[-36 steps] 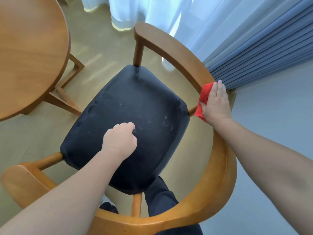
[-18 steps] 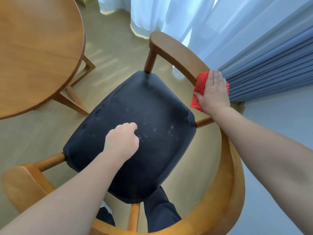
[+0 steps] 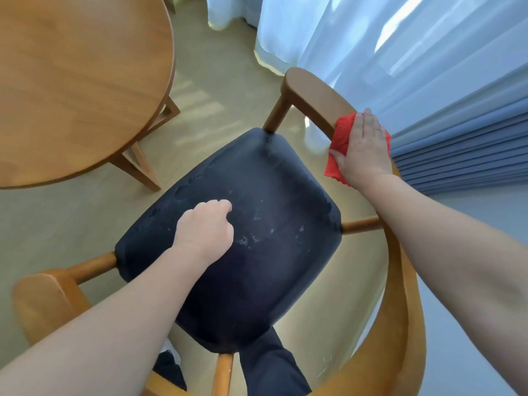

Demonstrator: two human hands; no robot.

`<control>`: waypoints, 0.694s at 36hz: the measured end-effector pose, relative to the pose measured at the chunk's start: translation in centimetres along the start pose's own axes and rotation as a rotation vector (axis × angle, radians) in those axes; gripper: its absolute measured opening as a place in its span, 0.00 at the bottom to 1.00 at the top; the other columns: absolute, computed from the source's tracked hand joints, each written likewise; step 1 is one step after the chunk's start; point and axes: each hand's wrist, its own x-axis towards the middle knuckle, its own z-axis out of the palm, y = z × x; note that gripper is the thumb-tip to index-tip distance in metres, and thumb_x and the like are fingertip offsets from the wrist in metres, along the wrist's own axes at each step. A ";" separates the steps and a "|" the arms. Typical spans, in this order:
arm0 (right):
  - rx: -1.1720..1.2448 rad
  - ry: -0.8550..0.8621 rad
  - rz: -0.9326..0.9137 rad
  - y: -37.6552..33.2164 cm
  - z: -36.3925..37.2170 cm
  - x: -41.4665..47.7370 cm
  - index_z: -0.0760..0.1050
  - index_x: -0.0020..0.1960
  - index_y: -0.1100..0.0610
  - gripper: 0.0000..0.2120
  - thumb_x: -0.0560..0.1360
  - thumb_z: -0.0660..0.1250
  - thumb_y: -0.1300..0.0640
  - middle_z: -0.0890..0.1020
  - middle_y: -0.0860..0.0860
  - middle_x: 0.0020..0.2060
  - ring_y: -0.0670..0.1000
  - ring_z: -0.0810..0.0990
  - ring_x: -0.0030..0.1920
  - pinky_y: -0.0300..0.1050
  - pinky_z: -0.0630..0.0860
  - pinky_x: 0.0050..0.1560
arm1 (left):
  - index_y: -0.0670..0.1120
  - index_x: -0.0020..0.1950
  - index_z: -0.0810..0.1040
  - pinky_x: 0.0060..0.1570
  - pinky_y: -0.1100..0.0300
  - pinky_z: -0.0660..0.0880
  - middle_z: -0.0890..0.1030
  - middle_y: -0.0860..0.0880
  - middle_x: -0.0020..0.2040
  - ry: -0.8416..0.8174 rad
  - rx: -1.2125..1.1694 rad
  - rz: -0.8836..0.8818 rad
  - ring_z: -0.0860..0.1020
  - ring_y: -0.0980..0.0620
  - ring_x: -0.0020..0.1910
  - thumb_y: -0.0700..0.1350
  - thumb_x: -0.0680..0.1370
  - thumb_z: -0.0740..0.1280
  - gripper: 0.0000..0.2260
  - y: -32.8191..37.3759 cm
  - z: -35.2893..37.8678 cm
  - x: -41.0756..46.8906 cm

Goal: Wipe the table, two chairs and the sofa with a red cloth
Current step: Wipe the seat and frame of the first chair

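A wooden armchair (image 3: pixel 311 95) with a curved rail and a dark blue seat cushion (image 3: pixel 274 224) stands below me. My right hand (image 3: pixel 363 150) lies flat with straight fingers on the red cloth (image 3: pixel 341 135), pressing it onto the right armrest near its far end. Most of the cloth is hidden under the hand. My left hand (image 3: pixel 207 230) rests as a curled fist on the seat cushion and holds nothing. The round wooden table (image 3: pixel 71 81) is at the upper left.
Sheer white curtains (image 3: pixel 371 38) and pleated blue curtains (image 3: pixel 463 155) hang just behind the right armrest. The table's legs (image 3: pixel 145 164) stand close to the seat's left front. My dark trouser leg (image 3: pixel 271 370) shows below the seat. Beige floor lies between table and chair.
My right hand has slid the red cloth along the right armrest toward its far end. The left fist has stayed on the cushion. The view has shifted slightly.
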 end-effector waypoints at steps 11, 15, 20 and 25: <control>-0.005 0.026 -0.064 -1.9 -1.1 2.3 0.43 0.78 0.65 0.41 0.79 0.59 0.42 0.49 0.62 0.77 0.60 0.48 0.77 0.55 0.46 0.77 | 0.49 0.66 0.71 0.52 0.54 0.74 0.78 0.51 0.58 0.003 -0.008 -0.030 0.76 0.48 0.54 0.43 0.79 0.59 0.16 -0.8 -0.5 0.7; -0.001 0.043 -0.085 -3.1 -1.5 3.7 0.44 0.78 0.64 0.40 0.79 0.59 0.43 0.50 0.61 0.77 0.60 0.49 0.77 0.54 0.46 0.77 | 0.50 0.66 0.71 0.52 0.54 0.75 0.78 0.51 0.59 0.010 -0.009 -0.039 0.76 0.48 0.54 0.43 0.79 0.59 0.16 -1.0 -0.4 1.0; 0.002 0.062 -0.119 -4.3 -1.8 5.1 0.45 0.78 0.64 0.40 0.79 0.60 0.44 0.50 0.61 0.77 0.60 0.49 0.77 0.54 0.46 0.77 | 0.50 0.66 0.72 0.52 0.54 0.74 0.78 0.51 0.58 0.009 -0.018 -0.053 0.76 0.48 0.55 0.43 0.78 0.59 0.16 -1.5 -0.2 1.3; 0.009 0.061 -0.153 -5.6 -2.1 6.5 0.45 0.78 0.64 0.38 0.79 0.59 0.45 0.50 0.61 0.78 0.60 0.49 0.77 0.54 0.46 0.77 | 0.50 0.66 0.72 0.51 0.55 0.73 0.78 0.51 0.58 0.023 -0.021 -0.066 0.75 0.49 0.54 0.43 0.78 0.59 0.16 -2.3 0.0 1.7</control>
